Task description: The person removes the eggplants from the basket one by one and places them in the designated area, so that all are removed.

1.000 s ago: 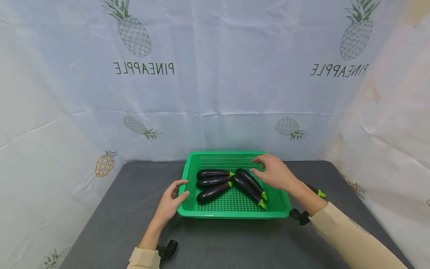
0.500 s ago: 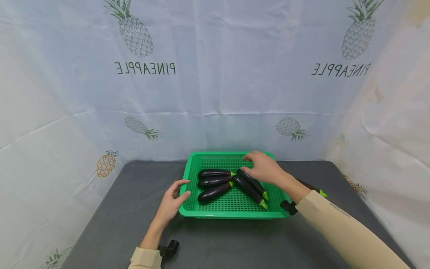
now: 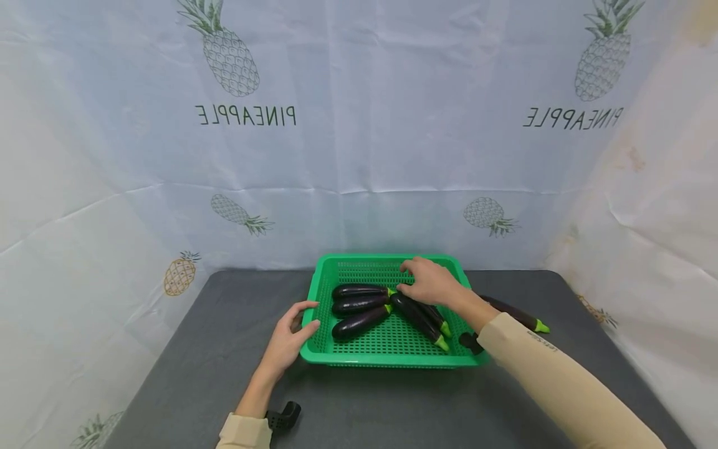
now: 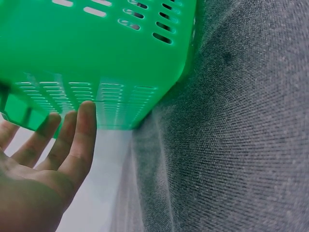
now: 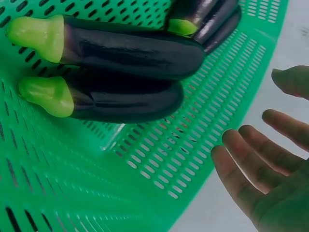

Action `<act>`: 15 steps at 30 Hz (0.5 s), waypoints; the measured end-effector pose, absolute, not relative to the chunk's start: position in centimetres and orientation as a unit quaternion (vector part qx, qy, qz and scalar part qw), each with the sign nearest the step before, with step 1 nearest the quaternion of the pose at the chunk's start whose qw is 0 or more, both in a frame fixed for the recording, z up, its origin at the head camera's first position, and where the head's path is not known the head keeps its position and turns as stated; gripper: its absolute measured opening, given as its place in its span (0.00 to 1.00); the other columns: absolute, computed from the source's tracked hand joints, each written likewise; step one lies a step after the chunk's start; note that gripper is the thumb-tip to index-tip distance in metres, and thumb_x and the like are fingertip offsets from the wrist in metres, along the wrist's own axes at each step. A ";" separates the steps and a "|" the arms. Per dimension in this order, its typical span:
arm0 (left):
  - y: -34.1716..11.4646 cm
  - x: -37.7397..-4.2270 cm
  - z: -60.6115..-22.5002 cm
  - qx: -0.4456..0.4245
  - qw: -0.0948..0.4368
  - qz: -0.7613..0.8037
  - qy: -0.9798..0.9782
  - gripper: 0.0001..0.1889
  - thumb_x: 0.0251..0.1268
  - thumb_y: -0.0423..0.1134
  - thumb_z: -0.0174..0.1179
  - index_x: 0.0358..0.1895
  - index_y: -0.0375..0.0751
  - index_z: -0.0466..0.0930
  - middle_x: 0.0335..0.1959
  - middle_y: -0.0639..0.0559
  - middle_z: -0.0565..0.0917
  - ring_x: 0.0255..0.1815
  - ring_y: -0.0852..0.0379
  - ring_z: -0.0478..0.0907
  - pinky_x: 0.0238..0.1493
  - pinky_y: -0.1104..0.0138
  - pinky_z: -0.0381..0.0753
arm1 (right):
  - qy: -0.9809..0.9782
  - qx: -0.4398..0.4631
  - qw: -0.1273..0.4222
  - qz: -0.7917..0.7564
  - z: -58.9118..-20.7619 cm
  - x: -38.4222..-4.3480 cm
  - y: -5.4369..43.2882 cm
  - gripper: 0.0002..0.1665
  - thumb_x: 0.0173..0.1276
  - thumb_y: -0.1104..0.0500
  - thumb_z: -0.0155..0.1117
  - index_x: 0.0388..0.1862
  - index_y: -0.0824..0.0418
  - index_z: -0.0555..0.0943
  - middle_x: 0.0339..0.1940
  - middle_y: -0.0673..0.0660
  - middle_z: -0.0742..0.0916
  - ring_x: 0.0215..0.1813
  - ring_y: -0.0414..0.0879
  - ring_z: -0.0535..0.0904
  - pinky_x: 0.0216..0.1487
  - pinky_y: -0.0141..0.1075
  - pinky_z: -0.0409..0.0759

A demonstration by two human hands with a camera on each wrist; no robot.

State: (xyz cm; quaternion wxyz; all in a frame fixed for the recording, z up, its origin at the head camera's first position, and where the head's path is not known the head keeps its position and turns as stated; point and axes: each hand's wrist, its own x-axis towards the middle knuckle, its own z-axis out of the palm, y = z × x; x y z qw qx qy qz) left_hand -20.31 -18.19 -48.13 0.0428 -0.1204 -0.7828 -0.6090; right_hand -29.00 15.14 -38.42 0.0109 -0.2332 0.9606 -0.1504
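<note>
A green slotted plastic basket (image 3: pixel 392 359) holds several glossy dark eggplants with green caps. Three eggplants (image 3: pixel 361 323) lie side by side on its left, and a pair (image 3: pixel 416 317) lies slanted on the right. My left hand (image 3: pixel 286 342) is at the basket's left rim, thumb and fingers spread; in the left wrist view its fingertips (image 4: pixel 87 108) are right at the slotted wall. Over the right pair hovers my right hand (image 3: pixel 430 284), fingers loosely bent with nothing in them. The right wrist view shows that hand (image 5: pixel 275 179) apart from the upper eggplant (image 5: pixel 135 50).
Another eggplant (image 3: pixel 513 313) lies on the dark grey table (image 3: pixel 381 405), to the right of the basket and partly behind the right forearm. A pale pineapple-print curtain (image 3: pixel 359 156) hangs close behind the basket and along both sides.
My right hand has moved left across the basket and then lowered toward the right pair, covering part of the rear one. More of the outside eggplant shows. The left hand stays at the rim.
</note>
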 end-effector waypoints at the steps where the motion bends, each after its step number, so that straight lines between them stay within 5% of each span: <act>1: -18.2 -20.3 -48.1 -0.121 0.042 -0.609 -0.783 0.24 0.75 0.45 0.62 0.70 0.46 0.73 0.75 0.42 0.67 0.76 0.40 0.64 0.64 0.40 0.71 | 0.961 -0.233 0.013 -0.145 -38.6 -29.1 15.1 0.25 0.73 0.49 0.66 0.62 0.61 0.80 0.56 0.63 0.82 0.52 0.55 0.81 0.45 0.51 0.80; 15: -18.3 -20.3 -48.1 -0.119 0.041 -0.609 -0.783 0.24 0.75 0.45 0.62 0.70 0.45 0.73 0.75 0.42 0.67 0.76 0.40 0.63 0.66 0.38 0.67 | 0.962 -0.250 0.043 -0.100 -40.6 -29.6 14.0 0.28 0.72 0.48 0.68 0.64 0.61 0.78 0.59 0.62 0.81 0.44 0.52 0.82 0.40 0.50 0.81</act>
